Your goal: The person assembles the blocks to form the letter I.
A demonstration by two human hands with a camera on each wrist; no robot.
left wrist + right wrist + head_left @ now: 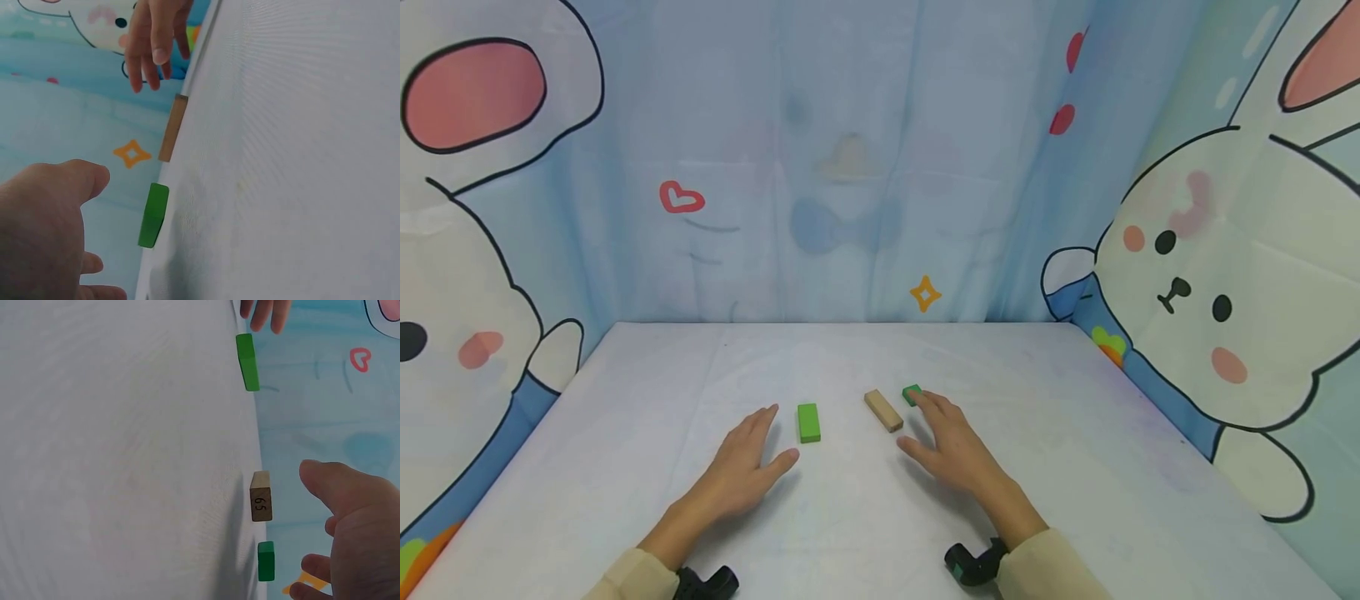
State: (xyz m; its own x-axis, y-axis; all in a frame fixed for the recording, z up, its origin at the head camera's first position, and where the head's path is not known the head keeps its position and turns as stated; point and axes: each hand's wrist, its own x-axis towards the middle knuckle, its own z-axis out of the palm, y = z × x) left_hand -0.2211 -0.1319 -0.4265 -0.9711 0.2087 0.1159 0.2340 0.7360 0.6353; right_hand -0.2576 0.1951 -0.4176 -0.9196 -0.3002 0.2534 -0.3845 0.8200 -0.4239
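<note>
Three small blocks lie on the white table. On the left is a bright green block [808,423], with my left hand [739,467] just left of it, fingers spread and holding nothing. A bare wooden block [883,411] lies aslant in the middle; in the right wrist view its end bears what looks like the number 65. Behind it to the right is a darker green block [912,394], partly covered in the head view by the fingers of my right hand [951,443]. That hand hovers with its thumb near the wooden block, loosely spread and gripping nothing.
The white cloth-covered table [865,525] runs back to a blue curtain [737,150] printed with rabbits. Black wrist-worn devices [973,565] sit below both wrists. Beige sleeves [1052,567] cover the forearms.
</note>
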